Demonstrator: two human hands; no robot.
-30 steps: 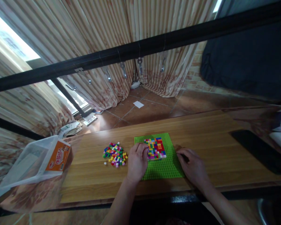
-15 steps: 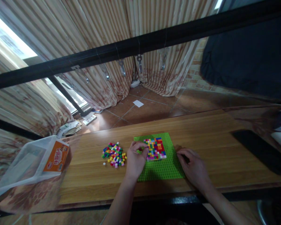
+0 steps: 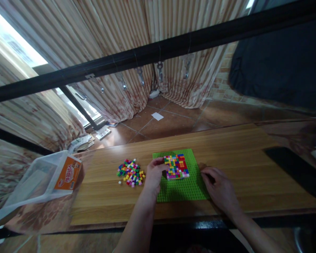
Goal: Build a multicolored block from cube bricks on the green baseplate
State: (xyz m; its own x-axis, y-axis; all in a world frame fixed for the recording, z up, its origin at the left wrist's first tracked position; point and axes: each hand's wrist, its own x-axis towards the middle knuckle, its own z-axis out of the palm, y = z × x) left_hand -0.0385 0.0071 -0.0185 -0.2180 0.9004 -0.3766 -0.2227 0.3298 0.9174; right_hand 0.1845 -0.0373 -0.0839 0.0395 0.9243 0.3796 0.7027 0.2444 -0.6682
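Observation:
A green studded baseplate (image 3: 184, 191) lies on the wooden table, carrying a roughly square patch of small multicoloured bricks (image 3: 176, 167). At the left side of this patch is my left hand (image 3: 154, 176), its thumb and fingers closed in a pinch against the brick edge. Whatever lies between those fingertips is too small or hidden to name. My right hand (image 3: 219, 184) rests by the plate's right edge, fingers curled together; their contents, if any, cannot be seen. Left of my left hand is a loose heap of coloured bricks (image 3: 130, 172).
A clear plastic bin (image 3: 39, 182) with an orange label stands left of the wooden board (image 3: 107, 207). Toward the right end lies a dark flat object (image 3: 292, 172). A black rail (image 3: 147, 52) crosses in front of the curtains, and papers (image 3: 81, 143) lie beyond the table.
My left hand has shifted slightly at the patch's left edge, its fingertips drawing a little back. My right hand stays by the plate. The whole view has moved slightly.

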